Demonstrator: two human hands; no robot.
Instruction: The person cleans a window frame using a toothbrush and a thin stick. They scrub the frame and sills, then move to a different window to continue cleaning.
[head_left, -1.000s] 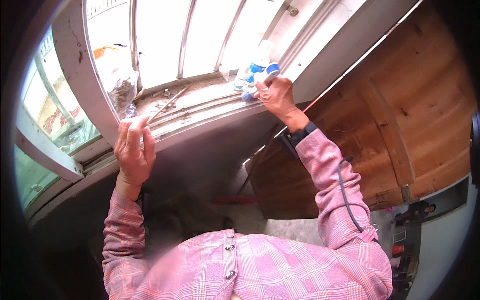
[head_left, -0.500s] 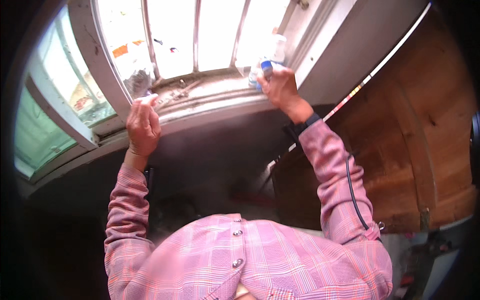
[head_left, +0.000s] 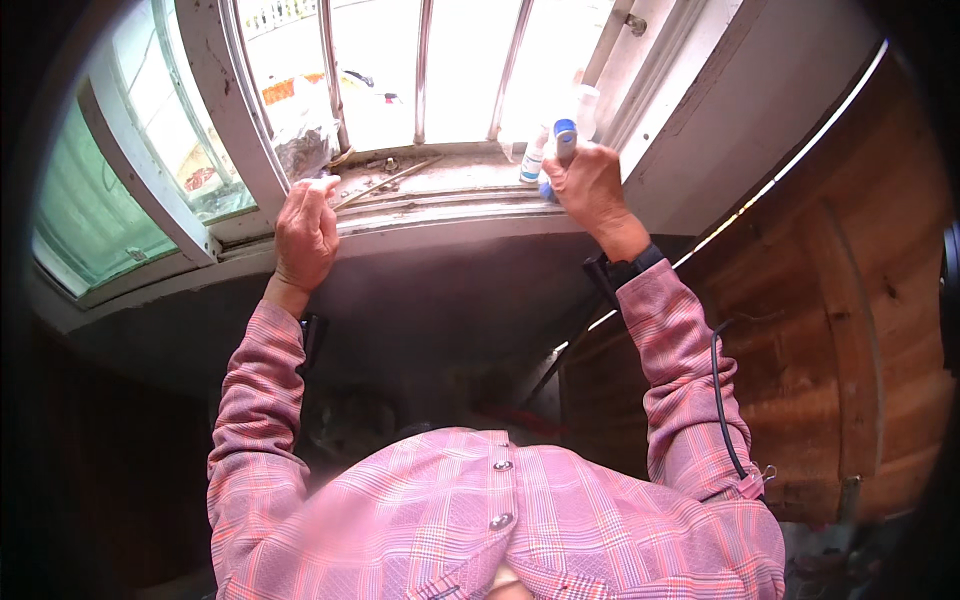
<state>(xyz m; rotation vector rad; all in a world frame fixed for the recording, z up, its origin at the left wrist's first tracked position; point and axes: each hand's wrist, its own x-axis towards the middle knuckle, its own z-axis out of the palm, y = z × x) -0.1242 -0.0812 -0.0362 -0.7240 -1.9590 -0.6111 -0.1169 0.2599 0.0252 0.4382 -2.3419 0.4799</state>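
My right hand (head_left: 597,198) is closed around a small bottle with a blue cap (head_left: 565,132), held at the right end of the window sill (head_left: 440,178). Close beside it stand a white bottle with a blue-marked label (head_left: 533,160) and a pale translucent bottle (head_left: 587,110). My left hand (head_left: 306,232) is at the sill's left end, its fingers drawn together. A tiny bluish bit shows at its fingertips, too small to name. Just beyond those fingers lies a crumpled clear plastic bag (head_left: 303,145) with dark contents.
Upright metal bars (head_left: 421,75) cross the bright window opening. A thin stick (head_left: 390,184) and debris lie on the sill. Green-tinted sliding panes (head_left: 105,215) are at left. A brown wooden panel (head_left: 790,350) fills the right side. Something orange (head_left: 285,90) shows outside.
The view has shifted, so the window and both hands appear slightly farther right and lower. My right hand still grips the blue-capped bottle; my left stays by the bag.
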